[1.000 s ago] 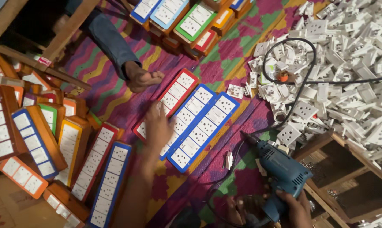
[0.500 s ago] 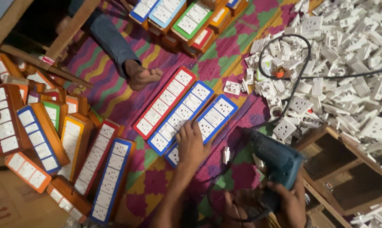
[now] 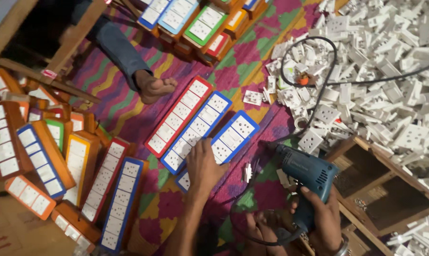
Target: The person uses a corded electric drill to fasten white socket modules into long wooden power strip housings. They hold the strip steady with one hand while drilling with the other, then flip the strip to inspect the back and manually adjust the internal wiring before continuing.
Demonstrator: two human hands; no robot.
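- The big heap of loose white plastic switch and socket parts point(image 3: 390, 71) fills the upper right, with a black cable point(image 3: 328, 80) looping across it towards the drill.
- Under everything lies a woven mat point(image 3: 129, 104) in pink, green and yellow zigzags; another person's bare foot point(image 3: 155, 87) rests on it, well apart from our hands.
- Rows of finished boards in orange casings point(image 3: 48, 156) lie along the left, and more are stacked at the top.
- Three long boards lie side by side in the middle: a red-edged one point(image 3: 179, 116), a blue-edged one point(image 3: 198, 130), and the blue-edged switch board point(image 3: 224, 144) under our hand.
- That board's long axis runs diagonally, lower left to upper right, with its white face up.
- We judge it light and stiff, the plastic face smooth and likely to crack under hard pressure; the long edges look the safest grip.
- Our left hand point(image 3: 202, 168) lies flat and spread on the board's lower end, pressing rather than gripping.
- Our right hand point(image 3: 326, 220) is closed around the handle of a blue electric drill point(image 3: 304, 173), whose nose points up-left towards the board's near end.
- The drill looks heavy and rigid, best held at the handle.
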